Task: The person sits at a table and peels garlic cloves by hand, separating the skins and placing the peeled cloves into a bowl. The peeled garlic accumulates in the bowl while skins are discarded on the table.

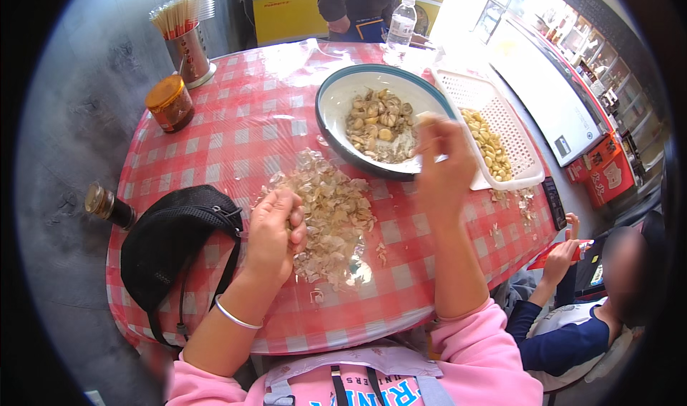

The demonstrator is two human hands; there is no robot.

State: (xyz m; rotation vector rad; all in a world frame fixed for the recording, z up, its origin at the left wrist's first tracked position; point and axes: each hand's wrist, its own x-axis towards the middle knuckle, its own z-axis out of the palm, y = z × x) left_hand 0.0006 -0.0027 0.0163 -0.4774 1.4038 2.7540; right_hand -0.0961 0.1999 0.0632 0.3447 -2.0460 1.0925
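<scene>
Loosely curled above a heap of dry garlic skins [333, 218] is my left hand [276, 229]; something small, partly hidden, seems to be within its fingers. My right hand [445, 164], blurred, hovers by the right rim of a white enamel bowl with a blue edge [335, 129], and whether it holds anything cannot be told. Unpeeled garlic cloves and bulbs [384, 116] lie in the bowl. To its right, a white perforated plastic basket [515, 116] contains peeled garlic cloves [488, 148].
A black mesh bag [177, 234] lies at left, near a small dark bottle [110, 207], an orange-lidded jar [169, 105] and a metal holder with skewers [188, 57]. A water bottle [401, 30] and a phone [554, 203] are on the table. One person stands opposite; another sits at right.
</scene>
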